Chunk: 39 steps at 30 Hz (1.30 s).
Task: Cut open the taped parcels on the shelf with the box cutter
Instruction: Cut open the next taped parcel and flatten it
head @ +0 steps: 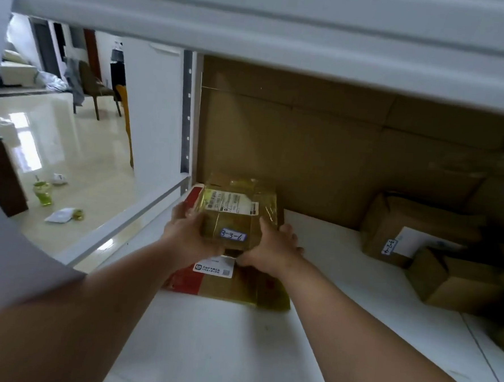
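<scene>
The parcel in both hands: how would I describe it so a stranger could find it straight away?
Look at the white shelf backed by brown cardboard, then at its left end, where a flat red-and-brown box lies. The parcel is over that box, between the left hand and right hand. Unlike the plain cartons to the right, it has glossy yellowish tape and a small label reading 3-3-6.

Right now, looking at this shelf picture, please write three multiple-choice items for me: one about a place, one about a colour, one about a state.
1. The small taped parcel rests on:
A. a flat red-and-brown box
B. the floor
C. a chair

2. The shelf board is:
A. black
B. white
C. green

3. The hands:
A. both hang idle
B. one holds a box cutter
C. both hold the small parcel

Answers: 1 A, the flat box lies directly under it. 2 B, the bare board is white. 3 C, the left hand and the right hand clasp its sides; no cutter shows.
</scene>
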{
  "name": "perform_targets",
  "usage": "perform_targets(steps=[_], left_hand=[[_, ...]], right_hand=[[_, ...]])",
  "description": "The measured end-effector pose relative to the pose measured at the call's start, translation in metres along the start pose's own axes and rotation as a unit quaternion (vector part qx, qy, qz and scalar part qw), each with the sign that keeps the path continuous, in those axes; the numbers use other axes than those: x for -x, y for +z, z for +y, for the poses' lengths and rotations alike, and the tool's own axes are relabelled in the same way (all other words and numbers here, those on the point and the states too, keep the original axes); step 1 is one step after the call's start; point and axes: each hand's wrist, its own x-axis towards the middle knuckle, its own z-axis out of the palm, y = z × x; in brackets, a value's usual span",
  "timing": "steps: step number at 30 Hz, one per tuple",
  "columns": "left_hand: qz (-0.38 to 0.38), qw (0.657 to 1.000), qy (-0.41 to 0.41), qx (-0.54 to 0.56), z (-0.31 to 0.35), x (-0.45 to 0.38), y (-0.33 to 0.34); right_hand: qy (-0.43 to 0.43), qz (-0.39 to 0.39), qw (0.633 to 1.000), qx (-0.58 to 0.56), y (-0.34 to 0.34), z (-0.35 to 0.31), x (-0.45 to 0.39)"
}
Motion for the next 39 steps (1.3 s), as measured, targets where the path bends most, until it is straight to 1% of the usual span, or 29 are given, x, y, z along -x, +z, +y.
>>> perform_targets(steps=[2, 4, 7, 9, 12, 14, 16, 21, 23, 29, 33, 39], left_hand=[[-0.021, 0.999, 0.004, -0.048, -0.007, -0.002, 0.010], [-0.012, 0.997, 0.008, -0.073, -0.012, -0.004, 0.013], [0.014, 0.989, 0.033, -0.142, -0.014, -0.006, 0.016], [0.009, 0.984, 0.048, -0.169, -0.017, -0.006, 0.018], [-0.038, 0.979, 0.057, -0.193, -0.023, -0.006, 0.023], [-0.064, 0.979, 0.045, -0.187, -0.025, -0.006, 0.028], [-0.073, 0.981, 0.033, -0.179, -0.024, -0.008, 0.030], [-0.080, 0.979, -0.012, -0.189, -0.019, -0.005, 0.039], [-0.083, 0.979, -0.026, -0.186, -0.020, -0.002, 0.043], [-0.088, 0.978, -0.021, -0.190, -0.025, -0.004, 0.037], [-0.071, 0.979, -0.030, -0.189, -0.026, -0.005, 0.037], [0.009, 0.983, -0.025, -0.184, -0.025, 0.000, 0.048]], right_hand=[[-0.023, 0.020, 0.994, 0.102, 0.006, 0.005, -0.001], [-0.039, 0.044, 0.984, 0.169, 0.007, 0.011, -0.003], [-0.059, 0.046, 0.974, 0.212, 0.005, 0.016, -0.008], [-0.087, 0.019, 0.976, 0.200, 0.010, 0.017, -0.011], [-0.099, -0.022, 0.975, 0.197, 0.022, 0.021, -0.012], [-0.094, -0.027, 0.976, 0.197, 0.029, 0.025, -0.012], [-0.092, -0.031, 0.977, 0.192, 0.033, 0.027, -0.011], [-0.071, -0.074, 0.991, 0.089, 0.033, 0.032, -0.003], [-0.076, -0.076, 0.991, 0.080, 0.035, 0.036, 0.001], [-0.085, -0.061, 0.989, 0.106, 0.036, 0.039, 0.008], [-0.088, -0.054, 0.989, 0.104, 0.034, 0.042, 0.010], [-0.081, -0.014, 0.993, 0.083, 0.032, 0.041, 0.008]])
